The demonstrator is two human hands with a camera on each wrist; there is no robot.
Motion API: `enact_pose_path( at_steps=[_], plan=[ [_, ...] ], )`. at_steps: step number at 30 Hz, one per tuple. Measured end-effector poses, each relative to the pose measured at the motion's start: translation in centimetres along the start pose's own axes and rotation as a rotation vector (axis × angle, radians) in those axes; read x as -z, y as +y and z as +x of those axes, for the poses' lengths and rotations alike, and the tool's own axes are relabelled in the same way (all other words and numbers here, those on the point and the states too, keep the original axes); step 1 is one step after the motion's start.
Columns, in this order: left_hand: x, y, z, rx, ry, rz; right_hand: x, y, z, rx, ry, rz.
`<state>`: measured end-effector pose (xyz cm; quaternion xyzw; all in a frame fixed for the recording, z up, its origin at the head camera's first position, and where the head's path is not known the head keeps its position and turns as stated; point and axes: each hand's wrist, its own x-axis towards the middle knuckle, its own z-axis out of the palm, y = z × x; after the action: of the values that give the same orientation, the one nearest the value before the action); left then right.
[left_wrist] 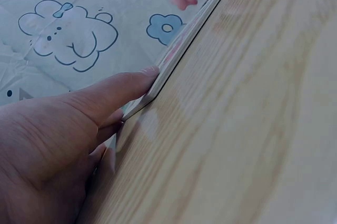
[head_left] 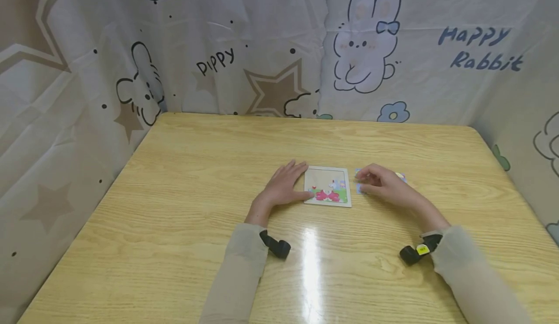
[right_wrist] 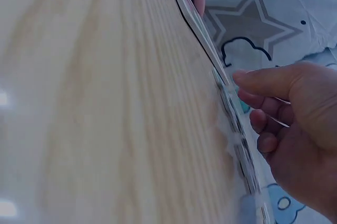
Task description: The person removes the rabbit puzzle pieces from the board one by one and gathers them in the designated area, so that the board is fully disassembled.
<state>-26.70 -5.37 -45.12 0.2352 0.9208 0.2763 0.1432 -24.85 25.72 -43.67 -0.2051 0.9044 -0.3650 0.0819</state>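
Note:
A square picture puzzle board (head_left: 327, 186) with a pale frame lies flat on the table. Picture pieces with pink, green and blue fill its lower and right parts; the rest of the inside is plain beige. My left hand (head_left: 283, 186) spans the board's left side, its thumb resting on the near left corner and its fingertips at the far left corner. To the right of the board, my right hand (head_left: 385, 183) hovers over loose puzzle pieces (right_wrist: 245, 155), fingers loosely bent and nothing seen between them. That hand covers most of the pieces in the head view.
The wooden table (head_left: 196, 169) has a pale grain, with a bright light streak in front of the board. Behind and beside it hangs a cloth (head_left: 271, 38) printed with rabbits and stars. Each wrist wears a black camera strap.

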Motion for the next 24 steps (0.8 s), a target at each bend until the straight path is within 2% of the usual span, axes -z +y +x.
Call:
enact_pose_path(
  at_steps=[6,12,18,24],
  plan=[
    [0.1,-0.1,0.0,0.003,0.001,0.001,-1.1,-0.9,1.6,0.060,-0.045,-0.004],
    [0.0,-0.1,0.0,0.008,0.002,-0.007,-1.7,-1.7,2.9,0.085,-0.117,-0.011],
    [-0.1,-0.2,0.1,-0.002,0.003,-0.011,-1.9,-2.1,3.3,0.055,-0.188,-0.012],
    [0.0,-0.1,0.0,0.001,0.004,-0.015,-1.8,-2.3,3.4,0.049,-0.207,0.021]
  ],
)
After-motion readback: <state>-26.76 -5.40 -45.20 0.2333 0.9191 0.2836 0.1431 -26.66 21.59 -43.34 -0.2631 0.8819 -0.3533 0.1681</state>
